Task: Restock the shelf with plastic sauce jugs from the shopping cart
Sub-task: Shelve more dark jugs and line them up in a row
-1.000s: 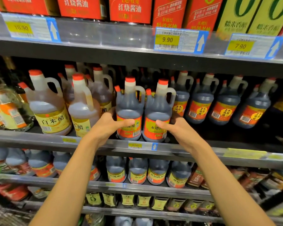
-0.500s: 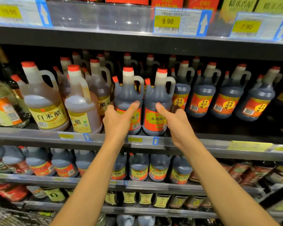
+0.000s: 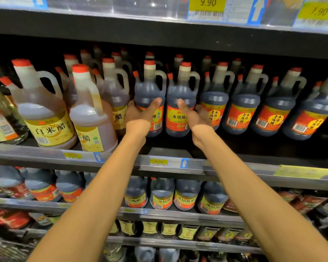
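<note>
Two dark sauce jugs with red caps and red-and-yellow labels stand side by side on the middle shelf [image 3: 170,163], set back from its front edge. My left hand [image 3: 140,114] wraps the left jug [image 3: 149,91] from its left side, thumb across the front. My right hand [image 3: 194,114] wraps the right jug [image 3: 180,95] from its right side, thumb on the label. Both jugs are upright. The shopping cart shows only as wire mesh [image 3: 6,250] at the bottom left.
Pale vinegar jugs [image 3: 44,110] crowd the shelf to the left. A row of dark jugs [image 3: 242,106] runs to the right. The upper shelf edge [image 3: 159,27] hangs close above the caps. Lower shelves hold more jugs and bottles [image 3: 186,197].
Both hands have pushed the two jugs back from the shelf's front edge, deeper into the row. The camera has moved closer and tilted down.
</note>
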Motion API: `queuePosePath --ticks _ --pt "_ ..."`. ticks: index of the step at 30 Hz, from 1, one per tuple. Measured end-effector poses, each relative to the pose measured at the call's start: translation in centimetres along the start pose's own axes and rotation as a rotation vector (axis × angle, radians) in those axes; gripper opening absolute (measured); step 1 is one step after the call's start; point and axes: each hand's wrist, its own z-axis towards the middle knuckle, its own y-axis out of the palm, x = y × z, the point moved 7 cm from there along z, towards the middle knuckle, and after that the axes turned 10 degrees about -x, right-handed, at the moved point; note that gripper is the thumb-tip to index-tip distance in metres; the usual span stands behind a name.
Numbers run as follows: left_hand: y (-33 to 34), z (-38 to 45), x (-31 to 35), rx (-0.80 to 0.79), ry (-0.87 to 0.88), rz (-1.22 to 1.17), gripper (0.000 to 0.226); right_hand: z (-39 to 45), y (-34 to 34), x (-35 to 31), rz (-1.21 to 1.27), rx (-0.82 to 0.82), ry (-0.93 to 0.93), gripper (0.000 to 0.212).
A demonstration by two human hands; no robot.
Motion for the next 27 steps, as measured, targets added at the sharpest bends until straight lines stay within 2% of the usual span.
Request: queuePosePath --ticks 19,27 --pt "1.3 1.4 -0.6 0.013 0.052 -0.018 0.071 0.7 0.6 -0.1 -0.090 0.014 0.001 0.081" --pt "0.9 1.6 -0.4 -0.005 0.029 0.084 0.077 0.6 0.2 -0.6 -0.170 0.042 -0.035 0.073"
